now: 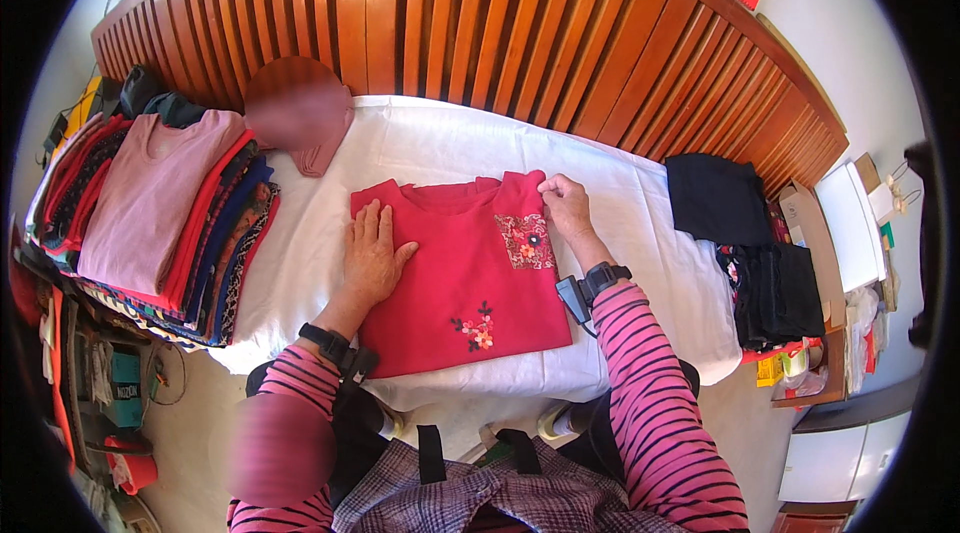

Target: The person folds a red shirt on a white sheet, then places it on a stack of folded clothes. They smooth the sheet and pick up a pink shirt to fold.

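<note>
Head view: a folded red cotton top with floral embroidery [470, 268] lies near the front edge of a white cloth-covered table [640, 203], at its middle. The left hand [372, 258] presses flat and open-palmed on the top's left side, fingers spread. The right hand [566, 205] pinches the top's upper right corner between its fingertips, beside a patterned patch pocket [525, 240]. At the table's left edge stands a tall stack of folded clothes in pink, red and blue [160, 213], close to the red top but apart from it. 2 piles of folded black garments [745, 243] sit at the right edge. A slatted brown wooden headboard [480, 23] runs along the back edge. Both wrists carry black bands.
</note>
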A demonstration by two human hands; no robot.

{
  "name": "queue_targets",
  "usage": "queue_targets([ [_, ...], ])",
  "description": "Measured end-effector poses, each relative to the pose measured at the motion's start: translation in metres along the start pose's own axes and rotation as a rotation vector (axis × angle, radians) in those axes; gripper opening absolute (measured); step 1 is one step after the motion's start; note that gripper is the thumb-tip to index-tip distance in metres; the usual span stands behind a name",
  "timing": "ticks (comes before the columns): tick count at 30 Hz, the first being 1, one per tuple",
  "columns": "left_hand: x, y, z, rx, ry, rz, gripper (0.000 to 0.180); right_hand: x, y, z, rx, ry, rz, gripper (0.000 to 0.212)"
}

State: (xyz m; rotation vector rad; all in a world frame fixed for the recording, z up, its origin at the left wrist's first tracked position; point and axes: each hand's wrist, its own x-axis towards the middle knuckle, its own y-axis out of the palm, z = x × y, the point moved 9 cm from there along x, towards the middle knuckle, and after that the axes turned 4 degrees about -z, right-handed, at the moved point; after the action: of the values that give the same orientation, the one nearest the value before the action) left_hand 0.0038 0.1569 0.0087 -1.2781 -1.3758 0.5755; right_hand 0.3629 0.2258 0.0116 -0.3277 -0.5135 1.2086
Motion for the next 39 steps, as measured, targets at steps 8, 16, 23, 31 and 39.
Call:
queue_targets([
  [8,0.001,-0.001,-0.001,0.002,0.005,0.003,0.076,0.013,0.009,-0.016,-0.243,0.291,0.005,0.018],
  [16,0.000,-0.001,-0.001,0.009,-0.005,0.019,0.077,0.012,0.010,0.002,0.225,0.087,0.079,0.021],
  [23,0.001,-0.001,-0.002,0.004,-0.005,0.016,0.077,0.022,0.013,-0.016,0.038,0.125,0.044,0.023],
  [31,0.000,-0.003,-0.002,0.022,0.016,-0.021,0.076,0.030,0.034,-0.011,0.425,0.148,0.238,0.009],
  [39,0.000,-0.004,-0.003,0.019,0.012,-0.043,0.076,0.037,0.033,-0.034,-0.146,0.100,0.110,0.013],
])
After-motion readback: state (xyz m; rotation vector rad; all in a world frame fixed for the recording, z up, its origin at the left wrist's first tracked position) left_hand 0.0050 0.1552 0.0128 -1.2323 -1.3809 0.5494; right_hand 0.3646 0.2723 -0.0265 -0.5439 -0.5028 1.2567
